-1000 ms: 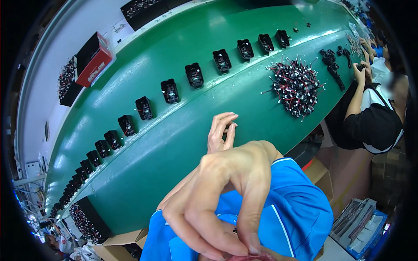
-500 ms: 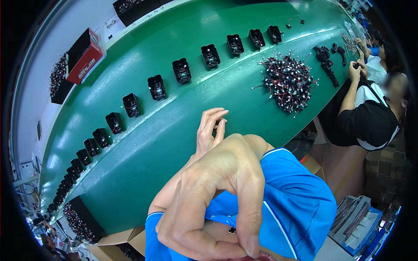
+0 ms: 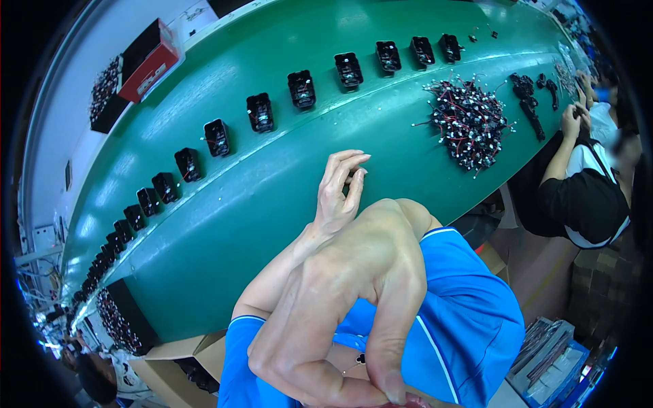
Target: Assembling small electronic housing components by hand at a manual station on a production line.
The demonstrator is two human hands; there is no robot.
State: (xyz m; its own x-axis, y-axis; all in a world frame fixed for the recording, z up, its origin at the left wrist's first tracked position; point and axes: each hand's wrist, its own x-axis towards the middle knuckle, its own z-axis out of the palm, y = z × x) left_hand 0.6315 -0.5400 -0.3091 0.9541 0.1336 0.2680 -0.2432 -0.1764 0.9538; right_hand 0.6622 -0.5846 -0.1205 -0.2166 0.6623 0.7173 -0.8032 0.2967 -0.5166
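Note:
My left hand (image 3: 340,187) is over the green table, its fingers curled toward the thumb. A dark bit shows between them, too hidden to name. Close to the camera, my right hand (image 3: 347,285) is large in view, bent down at the wrist. Its thumb and forefinger meet in a pinch at the lower edge; whatever they hold cannot be made out. A heap of small black parts with red wires and white connectors (image 3: 469,126) lies to the right of my left hand. Beyond it, open black housings (image 3: 301,90) with small parts inside stand in a long curved row.
The green table (image 3: 272,177) has a pale seam along the row. Black parts (image 3: 527,102) lie beyond the heap, near a seated co-worker (image 3: 585,190). A red-and-black box (image 3: 146,64) stands far left. A box of small parts (image 3: 122,319) and a cardboard box (image 3: 177,350) are near left.
The view has shifted, so the table and its things sit farther right and higher, or slide along the row. Both hands keep about the same pose.

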